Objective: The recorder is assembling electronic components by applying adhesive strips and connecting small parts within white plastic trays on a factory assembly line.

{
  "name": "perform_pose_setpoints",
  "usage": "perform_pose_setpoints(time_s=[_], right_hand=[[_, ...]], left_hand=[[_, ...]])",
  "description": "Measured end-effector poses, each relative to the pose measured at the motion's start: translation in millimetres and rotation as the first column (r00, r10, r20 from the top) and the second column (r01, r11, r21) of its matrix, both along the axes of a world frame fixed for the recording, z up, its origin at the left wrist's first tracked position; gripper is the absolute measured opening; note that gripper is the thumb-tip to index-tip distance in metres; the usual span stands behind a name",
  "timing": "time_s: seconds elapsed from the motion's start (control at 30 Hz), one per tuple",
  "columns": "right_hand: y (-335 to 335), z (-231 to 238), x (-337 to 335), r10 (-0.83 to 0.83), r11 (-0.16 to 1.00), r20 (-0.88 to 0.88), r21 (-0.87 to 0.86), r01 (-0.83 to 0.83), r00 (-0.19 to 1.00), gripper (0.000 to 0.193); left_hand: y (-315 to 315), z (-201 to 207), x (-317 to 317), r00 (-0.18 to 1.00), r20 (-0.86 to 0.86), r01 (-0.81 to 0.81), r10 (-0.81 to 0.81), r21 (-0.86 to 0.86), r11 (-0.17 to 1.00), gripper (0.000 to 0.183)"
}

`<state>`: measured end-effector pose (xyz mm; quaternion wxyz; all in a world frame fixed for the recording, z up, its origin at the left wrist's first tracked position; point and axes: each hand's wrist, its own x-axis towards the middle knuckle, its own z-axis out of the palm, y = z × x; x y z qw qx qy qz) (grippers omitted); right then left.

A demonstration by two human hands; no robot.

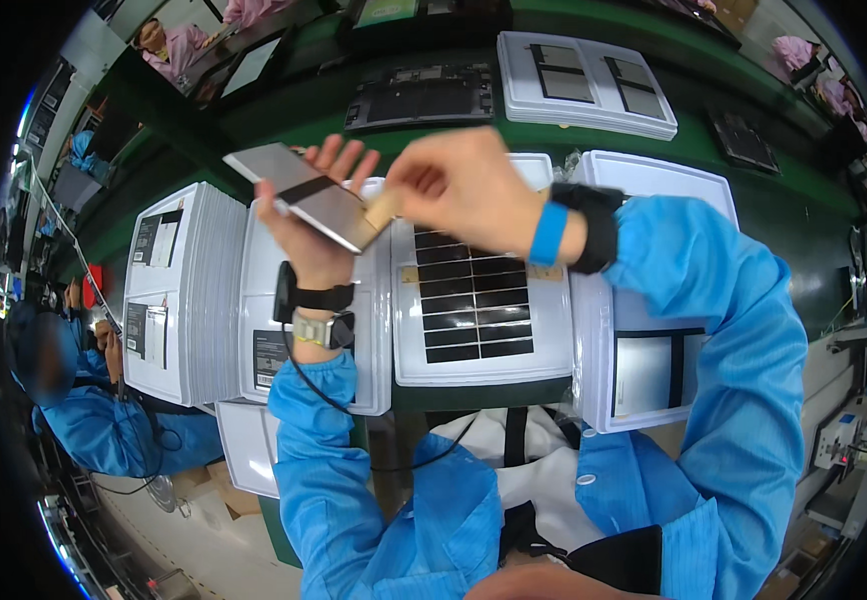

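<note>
My left hand (306, 240), palm up, holds a flat silver battery pack (272, 168) with a black band across it, tilted above the trays. At the pack's near right end my right hand (469, 185) pinches a tan strip (382, 210); its fingertips are partly hidden. Below my hands, a white tray (409, 372) carries a sheet of black rectangular strips (479, 315) in two columns. The white tray on the left (379, 340) holds a dark-labelled pack (272, 360). In the white tray on the right (594, 335) lies another silver pack (644, 372) with black bands.
A tall stack of white trays (212, 300) stands at the left. Across the green bench lie an open dark device chassis (420, 98), another tray stack (594, 115) with packs and a dark panel (744, 140). A co-worker in blue (104, 430) sits at the far left.
</note>
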<state>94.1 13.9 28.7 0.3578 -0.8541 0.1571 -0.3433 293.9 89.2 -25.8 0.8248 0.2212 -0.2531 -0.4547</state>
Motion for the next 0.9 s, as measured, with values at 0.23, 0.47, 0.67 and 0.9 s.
perform_pose_setpoints(time_s=[0.23,0.47,0.67,0.9], right_hand=[[-50,-6,-57,0.090,0.994,-0.398,0.089,-0.059,0.913,0.024],[-95,60,-29,-0.078,0.887,-0.274,0.420,0.192,0.958,0.069],[-136,83,-24,-0.328,0.887,-0.145,-0.387,0.252,0.933,0.052],[-149,78,-3,-0.401,0.787,-0.006,-0.514,0.341,0.916,0.039]], left_hand=[[-29,49,28,0.938,0.344,-0.026,-0.053,0.220,0.975,0.059],[-87,61,46,0.024,1.000,-0.383,0.014,-0.004,0.924,0.090],[-122,80,-23,-0.042,0.995,-0.146,0.094,-0.100,0.984,0.102],[-200,-50,175,-0.139,0.943,-0.713,-0.301,0.116,0.692,0.097]])
